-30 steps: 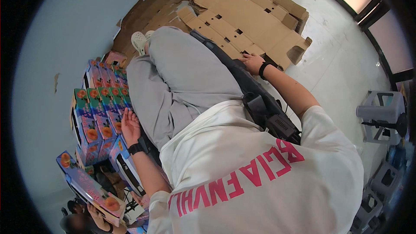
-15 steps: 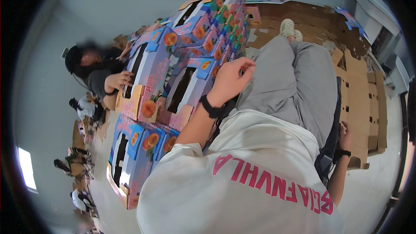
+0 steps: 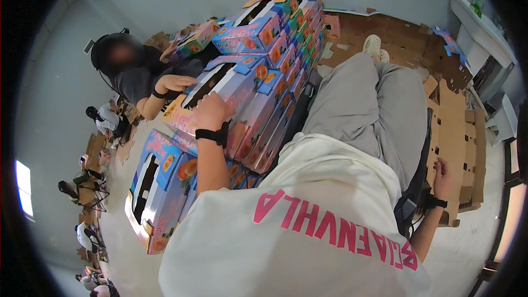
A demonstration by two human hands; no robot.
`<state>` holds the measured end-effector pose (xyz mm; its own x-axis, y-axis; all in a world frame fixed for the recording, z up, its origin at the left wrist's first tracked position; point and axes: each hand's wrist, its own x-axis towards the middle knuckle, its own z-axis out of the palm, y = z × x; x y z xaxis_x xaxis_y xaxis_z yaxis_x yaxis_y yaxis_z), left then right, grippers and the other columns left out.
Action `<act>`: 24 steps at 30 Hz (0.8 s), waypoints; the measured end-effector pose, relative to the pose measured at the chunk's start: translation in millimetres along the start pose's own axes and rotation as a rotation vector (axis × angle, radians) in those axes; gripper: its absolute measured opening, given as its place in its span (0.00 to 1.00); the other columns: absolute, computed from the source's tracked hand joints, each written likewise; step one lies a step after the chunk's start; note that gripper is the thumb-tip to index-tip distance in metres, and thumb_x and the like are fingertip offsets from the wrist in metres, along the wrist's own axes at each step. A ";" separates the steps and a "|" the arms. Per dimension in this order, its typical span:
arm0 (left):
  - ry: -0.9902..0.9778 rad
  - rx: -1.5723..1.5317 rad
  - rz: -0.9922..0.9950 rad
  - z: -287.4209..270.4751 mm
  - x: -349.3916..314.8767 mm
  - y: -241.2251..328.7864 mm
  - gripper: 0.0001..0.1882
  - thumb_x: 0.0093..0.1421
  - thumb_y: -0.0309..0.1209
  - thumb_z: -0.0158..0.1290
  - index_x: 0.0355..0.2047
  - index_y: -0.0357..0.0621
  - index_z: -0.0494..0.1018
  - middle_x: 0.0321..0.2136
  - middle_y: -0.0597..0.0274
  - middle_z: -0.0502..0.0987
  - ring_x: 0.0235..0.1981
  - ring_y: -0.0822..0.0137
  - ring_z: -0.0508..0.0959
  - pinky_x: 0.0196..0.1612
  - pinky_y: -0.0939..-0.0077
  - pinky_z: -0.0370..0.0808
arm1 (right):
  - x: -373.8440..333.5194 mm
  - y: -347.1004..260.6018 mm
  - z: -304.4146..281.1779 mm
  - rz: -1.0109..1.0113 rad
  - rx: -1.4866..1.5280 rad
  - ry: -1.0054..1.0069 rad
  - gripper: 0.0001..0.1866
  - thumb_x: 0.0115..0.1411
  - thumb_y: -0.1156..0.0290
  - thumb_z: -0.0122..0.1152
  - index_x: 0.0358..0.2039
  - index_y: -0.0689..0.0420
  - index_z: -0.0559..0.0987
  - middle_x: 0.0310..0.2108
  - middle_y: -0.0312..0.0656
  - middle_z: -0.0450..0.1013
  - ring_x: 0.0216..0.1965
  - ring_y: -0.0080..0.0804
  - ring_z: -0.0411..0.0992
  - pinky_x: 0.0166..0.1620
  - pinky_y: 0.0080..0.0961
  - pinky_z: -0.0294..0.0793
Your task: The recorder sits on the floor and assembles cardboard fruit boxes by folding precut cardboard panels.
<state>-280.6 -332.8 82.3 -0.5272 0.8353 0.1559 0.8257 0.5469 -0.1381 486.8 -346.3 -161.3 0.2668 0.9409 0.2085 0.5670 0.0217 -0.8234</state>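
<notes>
Blue and pink printed carton (image 3: 228, 91), window cut-out facing up, lies at the top of a leaning row of like cartons on the floor to the person's left. The left hand (image 3: 210, 111) rests on its upper face, fingers curled down over the near edge of the window; it presses rather than clamps, and whether the thumb closes underneath cannot be told. Half a second ago this hand lay on a carton in the row in much the same attitude, and a second ago it was lower, beside the stacked cartons at the knee. The contact is therefore fresh and the carton is being steadied, not lifted.

Beyond the grip, a co-worker's hand (image 3: 176, 83) lies flat on the same carton's far corner. Further beyond, the carton row (image 3: 286, 38) runs away toward the wall. Nearer than the grip, a larger carton (image 3: 159, 187) of the same print stands on edge.

The right hand (image 3: 441, 171) is well apart, on the other side of the grey-trousered legs (image 3: 368, 110). It sits against the edge of flattened brown cardboard (image 3: 459, 132), fingers loosely spread, holding nothing visible. A second ago it was also on cardboard, so the right side shows no material change.

Judgement: work at present centres on the left-hand carton, shared with the co-worker
</notes>
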 end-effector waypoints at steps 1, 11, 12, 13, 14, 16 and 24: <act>-0.021 -0.018 0.012 11.1 4.7 -1.0 0.44 0.47 0.53 0.76 0.60 0.44 0.76 0.53 0.48 0.82 0.57 0.47 0.81 0.59 0.46 0.76 | 0.6 -2.2 0.5 -0.017 -0.037 0.028 0.15 0.78 0.67 0.57 0.57 0.61 0.82 0.43 0.45 0.84 0.44 0.31 0.83 0.51 0.30 0.81; 0.156 0.036 -0.040 14.6 8.3 -9.2 0.54 0.41 0.51 0.80 0.67 0.53 0.70 0.55 0.47 0.77 0.59 0.43 0.77 0.61 0.48 0.73 | -1.9 -15.4 -2.9 -0.017 -0.030 -0.027 0.15 0.79 0.67 0.54 0.56 0.62 0.80 0.39 0.45 0.83 0.40 0.31 0.81 0.48 0.30 0.80; 0.244 0.051 -0.038 11.8 5.6 -7.2 0.52 0.40 0.50 0.80 0.65 0.53 0.72 0.53 0.48 0.78 0.57 0.44 0.77 0.60 0.49 0.73 | -1.5 -15.5 -2.8 -0.013 -0.026 -0.031 0.14 0.78 0.68 0.55 0.56 0.62 0.80 0.39 0.45 0.83 0.41 0.32 0.82 0.48 0.31 0.80; 0.219 0.049 -0.044 8.5 2.8 -6.1 0.52 0.40 0.50 0.80 0.65 0.53 0.72 0.53 0.48 0.78 0.57 0.44 0.77 0.60 0.49 0.73 | -1.3 -15.4 -2.9 0.005 -0.017 -0.053 0.14 0.78 0.68 0.55 0.56 0.62 0.80 0.40 0.45 0.83 0.41 0.32 0.82 0.49 0.31 0.81; 0.280 0.070 -0.024 5.1 0.4 -4.8 0.50 0.39 0.49 0.80 0.63 0.54 0.74 0.51 0.50 0.77 0.54 0.45 0.78 0.58 0.50 0.73 | -0.8 -14.8 -2.8 -0.008 -0.028 -0.039 0.14 0.78 0.68 0.55 0.56 0.62 0.80 0.40 0.45 0.83 0.41 0.32 0.82 0.49 0.31 0.81; 0.427 0.108 0.015 -3.8 -4.1 -4.0 0.44 0.37 0.44 0.80 0.57 0.55 0.78 0.46 0.54 0.76 0.49 0.48 0.77 0.55 0.52 0.72 | 0.0 -12.9 -2.3 -0.001 0.016 -0.045 0.14 0.78 0.68 0.56 0.55 0.63 0.81 0.39 0.45 0.83 0.40 0.32 0.82 0.48 0.31 0.81; 0.685 0.023 0.065 -78.6 -45.9 -9.6 0.44 0.39 0.34 0.76 0.61 0.59 0.76 0.53 0.53 0.73 0.55 0.47 0.73 0.58 0.51 0.69 | 1.1 -0.7 4.5 -0.021 -0.010 -0.043 0.15 0.78 0.67 0.55 0.55 0.63 0.81 0.38 0.45 0.83 0.40 0.31 0.82 0.48 0.30 0.81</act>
<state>-248.6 -380.9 153.4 -0.2246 0.6471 0.7286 0.8428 0.5043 -0.1880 483.2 -343.7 -162.9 0.2218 0.9538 0.2025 0.5796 0.0381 -0.8140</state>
